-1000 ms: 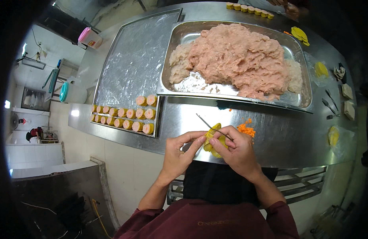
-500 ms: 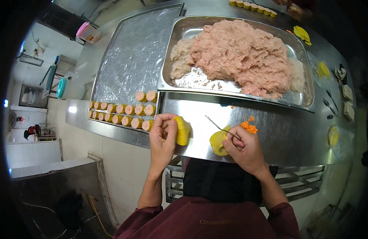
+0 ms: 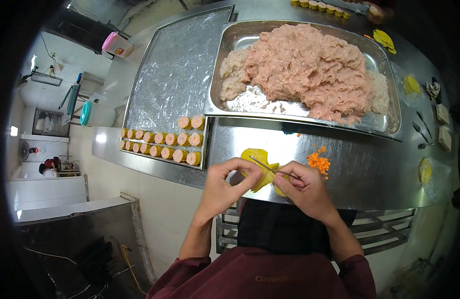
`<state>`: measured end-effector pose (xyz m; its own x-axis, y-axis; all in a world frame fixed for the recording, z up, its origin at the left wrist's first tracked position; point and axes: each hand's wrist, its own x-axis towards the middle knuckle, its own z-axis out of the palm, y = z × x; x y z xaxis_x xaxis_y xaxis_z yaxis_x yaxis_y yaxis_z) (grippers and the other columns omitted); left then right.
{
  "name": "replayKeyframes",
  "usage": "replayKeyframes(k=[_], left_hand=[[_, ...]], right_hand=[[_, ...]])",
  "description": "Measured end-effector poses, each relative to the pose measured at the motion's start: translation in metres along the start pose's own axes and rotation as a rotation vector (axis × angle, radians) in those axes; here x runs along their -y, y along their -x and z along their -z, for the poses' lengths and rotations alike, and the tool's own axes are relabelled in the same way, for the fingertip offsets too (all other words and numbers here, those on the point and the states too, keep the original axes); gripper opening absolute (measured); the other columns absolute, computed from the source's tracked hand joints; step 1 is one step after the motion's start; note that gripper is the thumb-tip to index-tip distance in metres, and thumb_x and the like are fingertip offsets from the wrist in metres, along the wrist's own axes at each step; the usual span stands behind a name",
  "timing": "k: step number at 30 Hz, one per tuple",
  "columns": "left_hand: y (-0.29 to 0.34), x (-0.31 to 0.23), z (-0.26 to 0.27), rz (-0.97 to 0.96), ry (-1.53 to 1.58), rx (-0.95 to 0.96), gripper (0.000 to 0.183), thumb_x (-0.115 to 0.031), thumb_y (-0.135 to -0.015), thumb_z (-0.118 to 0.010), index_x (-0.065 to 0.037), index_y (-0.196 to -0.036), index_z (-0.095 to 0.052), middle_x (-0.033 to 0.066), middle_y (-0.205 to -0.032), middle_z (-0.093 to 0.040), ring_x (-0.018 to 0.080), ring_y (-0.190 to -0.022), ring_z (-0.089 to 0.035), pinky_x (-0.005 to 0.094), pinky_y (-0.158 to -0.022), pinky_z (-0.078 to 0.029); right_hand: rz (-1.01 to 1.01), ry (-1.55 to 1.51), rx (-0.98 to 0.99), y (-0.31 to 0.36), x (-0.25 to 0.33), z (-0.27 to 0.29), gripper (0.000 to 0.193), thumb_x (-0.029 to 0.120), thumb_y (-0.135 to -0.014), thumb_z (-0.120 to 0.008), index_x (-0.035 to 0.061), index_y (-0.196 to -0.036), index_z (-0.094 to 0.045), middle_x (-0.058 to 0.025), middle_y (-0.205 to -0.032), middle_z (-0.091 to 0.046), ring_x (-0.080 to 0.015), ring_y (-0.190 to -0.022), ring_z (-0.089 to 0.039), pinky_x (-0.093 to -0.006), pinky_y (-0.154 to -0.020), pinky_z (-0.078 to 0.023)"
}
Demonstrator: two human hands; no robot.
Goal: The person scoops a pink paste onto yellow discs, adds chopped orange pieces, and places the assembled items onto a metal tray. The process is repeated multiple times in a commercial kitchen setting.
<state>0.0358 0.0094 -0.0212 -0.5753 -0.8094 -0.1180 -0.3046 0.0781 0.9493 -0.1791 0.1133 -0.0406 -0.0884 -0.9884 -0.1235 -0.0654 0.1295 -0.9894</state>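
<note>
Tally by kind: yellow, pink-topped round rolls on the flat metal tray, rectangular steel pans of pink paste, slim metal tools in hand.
Yellow, pink-topped round rolls on the flat metal tray: 18
Rectangular steel pans of pink paste: 1
Slim metal tools in the right hand: 1
Total: 20

This looks like a commercial food-preparation kitchen, judging by the long steel bench [image 3: 369,182], the deep metal pan [image 3: 250,101] heaped with pink mince [image 3: 309,70], the film-covered tray [image 3: 172,70] bearing rows of filled yellow rolls [image 3: 171,139], the lidded tubs [image 3: 103,115] and the white tiling [image 3: 51,202].
</note>
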Motion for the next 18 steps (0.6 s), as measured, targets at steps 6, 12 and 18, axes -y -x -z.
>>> replayKeyframes(k=[6,12,18], left_hand=[[0.003,0.003,0.022,0.077,0.257,-0.234,0.015,-0.009,-0.103,-0.075,0.004,-0.111,-0.076,0.0034,-0.099,-0.077,0.0067,-0.087,-0.069,0.0226,-0.080,-0.055],[0.005,-0.006,0.014,0.058,0.303,-0.143,0.017,-0.007,-0.106,-0.071,0.005,-0.117,-0.075,0.0057,-0.102,-0.077,0.0096,-0.091,-0.071,0.0241,-0.083,-0.057],[0.002,-0.018,0.000,-0.182,-0.038,-0.016,0.012,-0.003,-0.098,-0.076,0.001,-0.109,-0.080,0.0116,-0.103,-0.078,0.0192,-0.095,-0.073,0.0320,-0.085,-0.056]], right_hand=[[-0.011,0.285,-0.054,0.007,-0.004,0.009,0.014,0.011,-0.097,-0.074,0.0011,-0.092,-0.066,-0.0062,-0.064,-0.062,-0.0112,-0.056,-0.057,-0.0307,-0.054,-0.044],[0.132,0.321,-0.068,0.005,0.008,0.003,0.013,0.009,-0.095,-0.076,0.0020,-0.096,-0.065,-0.0072,-0.071,-0.067,-0.0138,-0.054,-0.056,-0.0305,-0.052,-0.043],[0.120,0.060,-0.115,0.000,0.021,-0.013,0.016,0.013,-0.099,-0.078,0.0009,-0.105,-0.069,-0.0020,-0.069,-0.063,-0.0048,-0.058,-0.053,-0.0281,-0.052,-0.042]])
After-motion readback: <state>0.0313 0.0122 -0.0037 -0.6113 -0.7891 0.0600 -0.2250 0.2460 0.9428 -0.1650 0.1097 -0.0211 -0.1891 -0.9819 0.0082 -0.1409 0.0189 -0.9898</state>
